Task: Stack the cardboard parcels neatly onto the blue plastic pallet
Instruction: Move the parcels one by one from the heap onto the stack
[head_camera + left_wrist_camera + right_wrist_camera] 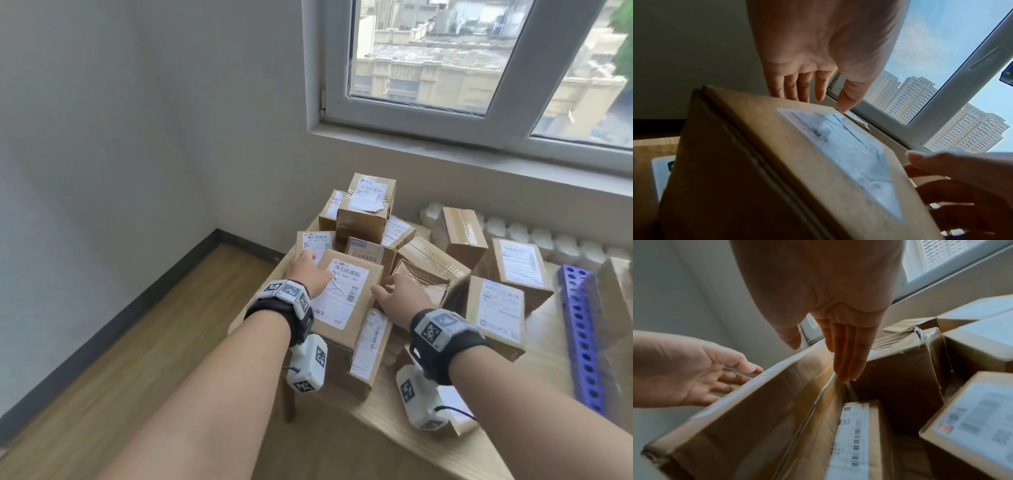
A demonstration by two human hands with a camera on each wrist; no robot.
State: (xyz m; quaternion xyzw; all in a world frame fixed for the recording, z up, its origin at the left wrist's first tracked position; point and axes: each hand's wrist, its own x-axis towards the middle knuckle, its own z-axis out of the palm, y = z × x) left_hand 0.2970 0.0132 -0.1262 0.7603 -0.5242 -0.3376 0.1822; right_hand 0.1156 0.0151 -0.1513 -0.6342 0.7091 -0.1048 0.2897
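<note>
Several labelled cardboard parcels are heaped on a wooden table. Both my hands flank the nearest one, a brown parcel with a white shipping label that lies on top of the heap. My left hand lies at its far left corner, fingers straight over the edge. My right hand presses flat against its right side, fingers straight and pointing down into the gap beside a taped parcel. The blue perforated pallet is at the table's right edge, blurred.
More parcels are stacked high at the back and spread to the right. A white radiator runs under the window sill behind the table. To the left are the wooden floor and the room's corner.
</note>
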